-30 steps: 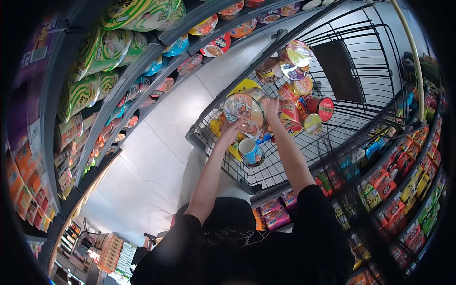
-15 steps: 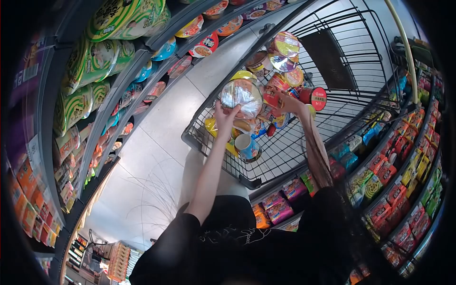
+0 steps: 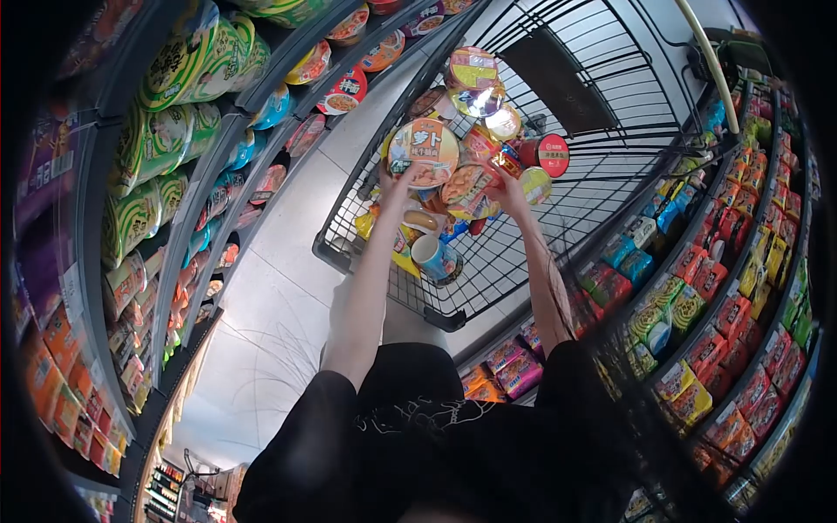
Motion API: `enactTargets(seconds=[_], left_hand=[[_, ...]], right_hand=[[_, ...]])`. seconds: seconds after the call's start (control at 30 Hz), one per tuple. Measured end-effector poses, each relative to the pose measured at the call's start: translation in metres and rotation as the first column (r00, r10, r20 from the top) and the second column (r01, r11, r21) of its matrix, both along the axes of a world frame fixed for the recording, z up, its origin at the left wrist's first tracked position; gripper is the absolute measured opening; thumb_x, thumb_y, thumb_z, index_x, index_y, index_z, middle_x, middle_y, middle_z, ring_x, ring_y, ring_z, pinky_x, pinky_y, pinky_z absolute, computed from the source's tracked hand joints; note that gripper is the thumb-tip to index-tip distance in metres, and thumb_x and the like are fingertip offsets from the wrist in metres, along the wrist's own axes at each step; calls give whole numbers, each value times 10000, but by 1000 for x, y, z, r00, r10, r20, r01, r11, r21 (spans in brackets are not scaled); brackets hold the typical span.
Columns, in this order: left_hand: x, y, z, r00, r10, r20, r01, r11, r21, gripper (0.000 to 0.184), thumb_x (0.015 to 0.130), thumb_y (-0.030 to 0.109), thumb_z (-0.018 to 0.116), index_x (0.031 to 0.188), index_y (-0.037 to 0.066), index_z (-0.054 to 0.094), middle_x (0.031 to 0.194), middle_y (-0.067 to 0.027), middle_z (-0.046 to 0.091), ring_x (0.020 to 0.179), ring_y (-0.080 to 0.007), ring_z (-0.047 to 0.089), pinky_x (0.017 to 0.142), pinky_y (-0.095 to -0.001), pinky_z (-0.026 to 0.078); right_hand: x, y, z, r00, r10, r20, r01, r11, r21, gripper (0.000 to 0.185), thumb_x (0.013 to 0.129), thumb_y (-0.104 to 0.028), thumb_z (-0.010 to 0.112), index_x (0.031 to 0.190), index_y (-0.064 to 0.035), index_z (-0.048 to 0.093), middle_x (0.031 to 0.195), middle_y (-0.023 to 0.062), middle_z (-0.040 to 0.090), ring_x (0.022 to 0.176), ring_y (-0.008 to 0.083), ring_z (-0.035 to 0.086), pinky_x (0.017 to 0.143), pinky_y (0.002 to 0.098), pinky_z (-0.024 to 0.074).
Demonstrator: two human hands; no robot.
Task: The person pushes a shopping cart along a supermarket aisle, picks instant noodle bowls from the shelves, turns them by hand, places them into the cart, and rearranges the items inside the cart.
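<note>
My left hand [image 3: 397,186] is closed on the near edge of a round instant noodle bowl [image 3: 425,155] with a printed orange and white lid. My right hand [image 3: 509,193] grips a small red package [image 3: 506,163], partly covered by the fingers. Both are over the basket of a black wire shopping cart [image 3: 336,253]. Around my hands lie a red-lidded noodle tub [image 3: 553,155], a yellow-lidded bowl [image 3: 473,68] and a pinkish bowl [image 3: 466,186]. Nearer to me, a blue and white cup [image 3: 436,259] rests tilted on the wire.
Shelves of instant noodle bowls [image 3: 342,91] and green multipacks [image 3: 179,135] line the left side. On the right, shelves hold rows of bagged noodles [image 3: 689,309]. A pale pole [image 3: 713,65] crosses the upper right. Pale tiled floor [image 3: 279,288] runs along the cart's left.
The view has shifted, so the cart appears further left. The bowl in my left hand has tipped, and its lid print shows instead of glare. My right hand has come closer to the left.
</note>
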State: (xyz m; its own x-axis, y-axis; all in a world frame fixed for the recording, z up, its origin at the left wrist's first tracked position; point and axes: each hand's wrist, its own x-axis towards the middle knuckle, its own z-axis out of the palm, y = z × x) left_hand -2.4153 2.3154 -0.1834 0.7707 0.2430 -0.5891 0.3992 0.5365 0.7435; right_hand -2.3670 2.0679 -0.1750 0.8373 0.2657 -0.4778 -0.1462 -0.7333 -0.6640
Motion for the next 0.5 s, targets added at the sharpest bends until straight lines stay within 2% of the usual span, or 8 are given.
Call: enactTargets(seconds=[0.07, 0.13, 0.2, 0.33, 0.4, 0.43, 0.47, 0.5], left_hand=[[-14, 6, 16, 978, -47, -204, 25, 994, -110, 682, 688, 303, 644, 1214, 76, 272, 1146, -82, 418, 999, -193, 463, 792, -326, 405], [-36, 7, 28, 967, -14, -255, -25, 988, -149, 558, 714, 332, 598, 1162, 99, 361, 1114, -60, 456, 982, -191, 475, 767, -349, 414], [-68, 10, 19, 946, -62, -317, 15, 989, -148, 409, 749, 256, 562, 1096, 78, 439, 1041, -54, 502, 958, -187, 485, 748, -353, 419], [-105, 4, 2, 940, -57, -335, 77, 996, 46, 322, 769, 183, 519, 1067, 72, 474, 982, -76, 529, 947, -210, 495, 730, -375, 426], [-101, 6, -17, 840, -319, -439, 540, 573, 617, 345, 769, 136, 499, 1106, 75, 452, 1023, -115, 522, 985, -236, 485, 809, -396, 394], [-92, 7, -34, 742, -350, -572, 671, 374, 641, 460, 750, 181, 534, 1178, 106, 384, 1096, -129, 488, 1017, -304, 459, 897, -482, 300], [-85, 6, -35, 745, -330, -581, 668, 379, 641, 460, 750, 181, 534, 1178, 106, 384, 1096, -129, 488, 1017, -304, 459, 897, -482, 300], [-79, 2, -35, 679, -309, -666, 726, 142, 673, 521, 739, 238, 555, 1205, 135, 344, 1120, -128, 467, 1020, -327, 451, 909, -520, 250]], right_hand=[[-7, -19, 0, 994, -105, 23, 102, 991, 90, 514, 685, -45, 633, 1161, -57, 440, 727, 44, 569, 657, 84, 523, 579, 228, 432], [-19, -25, 35, 991, -111, 80, 104, 991, 84, 431, 715, -88, 626, 1108, -24, 459, 747, 17, 556, 666, 77, 524, 563, 210, 431], [-32, -31, 52, 952, -296, -78, 305, 895, 325, 365, 753, -134, 599, 1069, -16, 459, 824, 23, 560, 700, 90, 540, 602, 221, 457], [-63, -15, 65, 847, -269, -459, 458, 807, 372, 327, 790, -169, 562, 1065, -33, 448, 890, 30, 555, 763, 116, 556, 645, 260, 484], [-83, -16, 33, 748, -181, -638, 497, 790, 359, 308, 816, -154, 521, 1083, -34, 425, 955, 52, 546, 844, 151, 555, 703, 311, 489], [-92, -17, 20, 747, -164, -644, 484, 798, 358, 308, 816, -154, 521, 1083, -34, 425, 955, 52, 546, 844, 151, 555, 703, 311, 489], [-100, -15, 6, 711, -200, -675, 566, 731, 380, 307, 823, -146, 507, 1094, -36, 413, 987, 64, 535, 877, 160, 546, 716, 321, 485], [-104, -9, 0, 668, -231, -707, 644, 655, 395, 307, 830, -137, 494, 1105, -39, 401, 1020, 76, 523, 910, 169, 536, 729, 332, 480]])
